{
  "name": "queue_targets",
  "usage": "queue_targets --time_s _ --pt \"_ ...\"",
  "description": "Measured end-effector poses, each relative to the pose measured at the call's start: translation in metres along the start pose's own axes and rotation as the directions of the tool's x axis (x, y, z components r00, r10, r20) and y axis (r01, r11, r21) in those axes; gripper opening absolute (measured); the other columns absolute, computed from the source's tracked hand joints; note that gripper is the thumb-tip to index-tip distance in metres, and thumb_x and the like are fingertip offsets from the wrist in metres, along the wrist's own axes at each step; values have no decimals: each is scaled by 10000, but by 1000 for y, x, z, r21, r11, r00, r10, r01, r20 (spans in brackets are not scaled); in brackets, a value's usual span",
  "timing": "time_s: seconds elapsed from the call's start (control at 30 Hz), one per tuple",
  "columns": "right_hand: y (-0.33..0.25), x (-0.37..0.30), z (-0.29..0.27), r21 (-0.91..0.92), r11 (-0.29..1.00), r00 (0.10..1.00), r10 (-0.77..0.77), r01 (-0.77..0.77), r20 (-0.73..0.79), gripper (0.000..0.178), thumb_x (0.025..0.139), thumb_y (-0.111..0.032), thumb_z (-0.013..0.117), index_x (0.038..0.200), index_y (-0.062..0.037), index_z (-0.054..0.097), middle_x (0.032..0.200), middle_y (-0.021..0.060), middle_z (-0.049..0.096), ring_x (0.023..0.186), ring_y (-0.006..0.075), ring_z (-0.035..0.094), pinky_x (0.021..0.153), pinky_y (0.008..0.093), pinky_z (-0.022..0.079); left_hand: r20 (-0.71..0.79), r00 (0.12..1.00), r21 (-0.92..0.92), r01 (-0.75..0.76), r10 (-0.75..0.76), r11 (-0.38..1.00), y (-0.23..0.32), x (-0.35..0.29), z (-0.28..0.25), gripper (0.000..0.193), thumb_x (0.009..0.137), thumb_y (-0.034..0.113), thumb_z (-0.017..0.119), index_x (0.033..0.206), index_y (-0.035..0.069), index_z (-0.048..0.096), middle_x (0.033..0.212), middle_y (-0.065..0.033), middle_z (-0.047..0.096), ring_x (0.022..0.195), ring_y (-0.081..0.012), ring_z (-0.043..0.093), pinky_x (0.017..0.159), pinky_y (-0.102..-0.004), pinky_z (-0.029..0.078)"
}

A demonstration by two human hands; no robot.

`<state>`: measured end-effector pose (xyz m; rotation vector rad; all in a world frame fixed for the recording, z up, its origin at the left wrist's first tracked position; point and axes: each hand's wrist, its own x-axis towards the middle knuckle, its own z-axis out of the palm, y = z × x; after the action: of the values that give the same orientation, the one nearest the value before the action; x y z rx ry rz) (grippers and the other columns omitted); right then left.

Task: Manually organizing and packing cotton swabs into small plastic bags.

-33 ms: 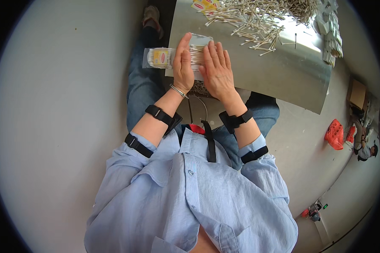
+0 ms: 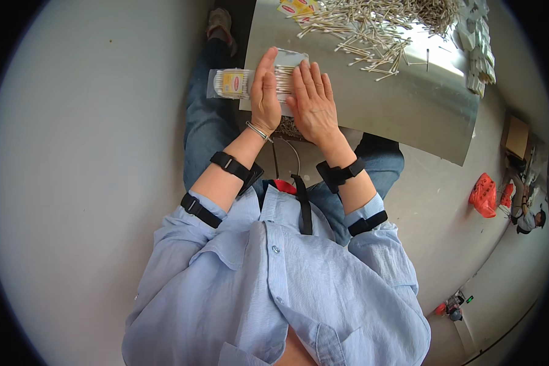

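Between my hands lies a row of cotton swabs (image 2: 283,79) with white tips, on a pale tray or sheet (image 2: 291,58) near the left end of the metal table. My left hand (image 2: 266,91) stands on its edge at the left side of the swabs, fingers stretched out. Flat over their right ends rests my right hand (image 2: 314,100), its fingers straight and palm down. Just left of my left hand, a clear pack of cotton swabs (image 2: 230,83) with a yellow label juts past the table's left edge. Its right end is hidden by that hand.
Loose cotton swabs (image 2: 372,36) spread over the far part of the metal table (image 2: 402,110), with a denser heap (image 2: 436,13) behind. Yellow cards (image 2: 297,7) lie at the far left. White packs (image 2: 482,61) line the right edge. A red bag (image 2: 484,195) sits on the floor.
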<state>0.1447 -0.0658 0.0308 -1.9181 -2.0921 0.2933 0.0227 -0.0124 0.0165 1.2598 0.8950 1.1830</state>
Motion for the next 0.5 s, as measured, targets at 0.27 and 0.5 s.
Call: queue_targets --time_s 0.27,0.5 --pt "-5 -13 -2 -139 989 995 -46 59 93 810 908 -621 344 1454 -23 309 1532 158 262 1445 305 174 1175 439 117 -25 1000 -6 -14 14 1000 1 1 2 529 1036 347 294 1408 -20 373 1446 -156 414 1342 -247 376 1111 -324 265" --pt "1 -3 0 -172 980 993 -84 96 79 823 909 -632 312 1453 -15 304 1544 162 228 1446 310 170 1176 443 105 -18 1000 20 -5 5 1000 3 0 4 541 1032 361 308 1411 -21 368 1448 -160 410 1344 -263 376 1114 -331 261"
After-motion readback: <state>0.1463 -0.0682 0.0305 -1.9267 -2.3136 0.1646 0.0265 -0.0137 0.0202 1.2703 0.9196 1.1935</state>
